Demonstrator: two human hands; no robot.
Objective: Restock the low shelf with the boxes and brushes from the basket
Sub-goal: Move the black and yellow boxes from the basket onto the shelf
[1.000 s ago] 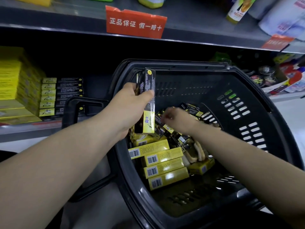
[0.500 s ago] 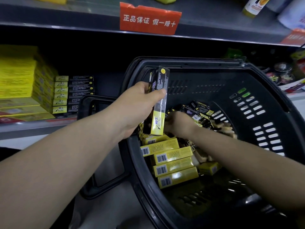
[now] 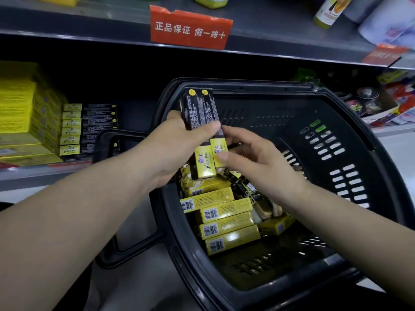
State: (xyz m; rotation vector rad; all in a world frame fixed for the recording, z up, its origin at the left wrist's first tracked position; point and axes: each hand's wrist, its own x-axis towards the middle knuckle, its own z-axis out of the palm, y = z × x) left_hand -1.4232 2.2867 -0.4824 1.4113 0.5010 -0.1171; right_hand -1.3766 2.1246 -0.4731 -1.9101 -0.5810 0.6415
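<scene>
A stack of yellow packs fills the far left of the low shelf, with a shorter pile of black-and-yellow cartons just beside it on the right. The black loop of a carrying handle hangs outside the left wall of the basket, which stands tilted in front of the shelf.

Above the basket's far left corner, the person's left hand holds a pair of black-and-yellow boxes upright and side by side, yellow ends down, the grip wrapped round their middle with the thumb laid across both faces. The right hand meets them from the right, its grip pinching the yellow lower end of the right-hand box between thumb and forefinger.

Below the hands, yellow boxes with barcodes facing up lie in a row along the basket's left side; brushes and more dark cartons are heaped just to their right.

A red sign with white characters hangs from the edge of the upper shelf, above the basket. At far right, round tins sit on the low shelf, and a bottle stands on the shelf above.
</scene>
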